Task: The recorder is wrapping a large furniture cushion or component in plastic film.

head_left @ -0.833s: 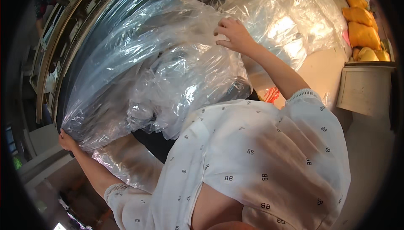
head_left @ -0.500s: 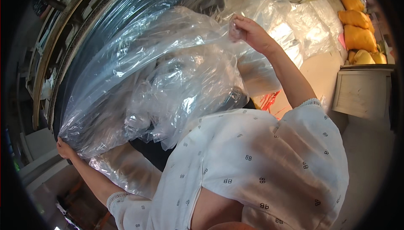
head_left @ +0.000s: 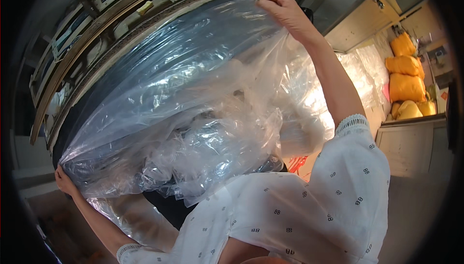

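A large sheet of clear plastic film (head_left: 159,95) is drawn taut between my two hands over a dark flat surface. At the far left, my left hand (head_left: 65,181) is closed on one corner of it. My right hand (head_left: 282,10) reaches far forward and pinches the film's other end near the far edge of the dark surface (head_left: 232,0). Between them the film runs in long shiny folds. Nearer to me, a crumpled heap of the same film (head_left: 203,157) lies bunched against my front, and it hides what is beneath.
A machine frame with wooden rails (head_left: 82,51) borders the far left. More clear film (head_left: 362,75) spreads to the right. Orange bundles (head_left: 407,87) are stacked on a pale cabinet (head_left: 406,143) at the right. Something red (head_left: 295,162) lies beside my right side.
My right hand has moved forward, pulling the film's edge toward the far side of the dark surface. The film now lies flatter and tauter. My left hand keeps its hold at the corner.
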A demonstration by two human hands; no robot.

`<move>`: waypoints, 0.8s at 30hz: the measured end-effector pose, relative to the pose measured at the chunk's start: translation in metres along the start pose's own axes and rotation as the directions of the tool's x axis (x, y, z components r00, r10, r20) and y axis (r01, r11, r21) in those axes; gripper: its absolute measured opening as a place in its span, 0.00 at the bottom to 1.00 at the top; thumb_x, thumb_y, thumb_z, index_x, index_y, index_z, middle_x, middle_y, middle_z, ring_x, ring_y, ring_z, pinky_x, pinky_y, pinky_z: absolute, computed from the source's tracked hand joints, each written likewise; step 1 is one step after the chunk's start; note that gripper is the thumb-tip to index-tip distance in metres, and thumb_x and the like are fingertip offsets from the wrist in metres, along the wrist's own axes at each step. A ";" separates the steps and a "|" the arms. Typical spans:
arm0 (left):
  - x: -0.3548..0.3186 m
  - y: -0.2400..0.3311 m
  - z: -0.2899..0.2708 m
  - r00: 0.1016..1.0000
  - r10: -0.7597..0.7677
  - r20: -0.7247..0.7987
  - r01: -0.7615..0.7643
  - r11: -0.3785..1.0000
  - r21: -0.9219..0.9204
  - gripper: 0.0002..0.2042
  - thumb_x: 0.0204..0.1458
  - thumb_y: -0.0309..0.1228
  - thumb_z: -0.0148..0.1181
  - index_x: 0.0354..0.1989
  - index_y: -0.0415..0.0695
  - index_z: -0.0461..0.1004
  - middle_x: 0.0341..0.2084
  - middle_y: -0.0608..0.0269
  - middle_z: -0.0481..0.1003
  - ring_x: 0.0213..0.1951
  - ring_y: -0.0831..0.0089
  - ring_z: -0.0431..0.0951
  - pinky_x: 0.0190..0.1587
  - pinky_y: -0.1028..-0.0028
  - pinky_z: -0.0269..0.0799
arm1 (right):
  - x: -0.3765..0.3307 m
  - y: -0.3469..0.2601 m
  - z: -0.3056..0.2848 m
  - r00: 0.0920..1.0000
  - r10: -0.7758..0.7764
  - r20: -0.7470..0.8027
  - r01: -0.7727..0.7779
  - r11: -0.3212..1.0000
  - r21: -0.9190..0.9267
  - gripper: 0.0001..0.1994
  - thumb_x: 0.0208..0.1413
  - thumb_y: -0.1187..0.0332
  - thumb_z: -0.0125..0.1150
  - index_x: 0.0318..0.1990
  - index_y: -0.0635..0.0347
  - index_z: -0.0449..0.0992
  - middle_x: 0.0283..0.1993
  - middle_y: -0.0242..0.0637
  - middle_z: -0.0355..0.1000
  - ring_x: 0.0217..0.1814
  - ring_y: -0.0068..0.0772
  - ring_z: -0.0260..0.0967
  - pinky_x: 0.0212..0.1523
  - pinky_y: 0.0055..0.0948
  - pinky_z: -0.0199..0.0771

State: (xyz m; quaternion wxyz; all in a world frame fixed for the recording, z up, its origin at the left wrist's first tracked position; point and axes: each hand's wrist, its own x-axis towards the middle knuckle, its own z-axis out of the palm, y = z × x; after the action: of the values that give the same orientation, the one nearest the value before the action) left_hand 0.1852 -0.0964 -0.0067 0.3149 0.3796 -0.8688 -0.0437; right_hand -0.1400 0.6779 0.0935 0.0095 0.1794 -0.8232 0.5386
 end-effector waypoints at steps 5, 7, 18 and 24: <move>-0.015 0.020 -0.017 0.999 -0.021 -0.042 0.014 0.988 -0.157 0.19 0.54 0.45 0.50 0.43 0.42 0.74 0.40 0.57 0.75 0.41 0.65 0.74 0.46 0.73 0.65 | 0.072 0.052 0.038 0.943 -0.331 -0.040 0.218 0.702 -0.678 0.08 0.46 0.62 0.57 0.30 0.53 0.76 0.33 0.38 0.71 0.37 0.43 0.69 0.35 0.37 0.68; -0.024 0.008 -0.038 0.993 -0.104 -0.056 0.089 0.973 -0.214 0.18 0.55 0.43 0.50 0.44 0.41 0.74 0.41 0.58 0.75 0.43 0.67 0.73 0.48 0.74 0.64 | 0.085 0.068 0.056 0.923 -0.366 -0.115 0.199 0.712 -0.673 0.09 0.46 0.61 0.57 0.30 0.54 0.76 0.31 0.36 0.72 0.36 0.42 0.69 0.35 0.37 0.68; -0.119 -0.066 -0.170 0.976 -0.216 -0.038 0.204 0.958 -0.203 0.19 0.57 0.40 0.48 0.49 0.39 0.71 0.46 0.59 0.72 0.47 0.71 0.70 0.52 0.76 0.62 | 0.092 0.062 0.080 0.928 -0.355 -0.116 0.217 0.764 -0.608 0.11 0.46 0.58 0.58 0.29 0.55 0.76 0.27 0.40 0.73 0.33 0.45 0.70 0.34 0.39 0.68; -0.200 -0.047 -0.195 0.891 -0.426 0.156 0.449 0.784 -0.429 0.17 0.57 0.38 0.48 0.47 0.36 0.70 0.41 0.62 0.71 0.43 0.73 0.69 0.50 0.75 0.62 | 0.084 0.054 0.084 0.955 -0.290 -0.060 0.200 0.780 -0.593 0.12 0.46 0.57 0.59 0.30 0.55 0.75 0.26 0.40 0.73 0.33 0.46 0.70 0.34 0.40 0.68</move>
State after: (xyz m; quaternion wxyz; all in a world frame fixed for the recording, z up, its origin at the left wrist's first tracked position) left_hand 0.4308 0.0398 0.0314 0.3537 0.4852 -0.7300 -0.3264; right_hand -0.2203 0.5985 0.0279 0.1947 0.2332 -0.9145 0.2673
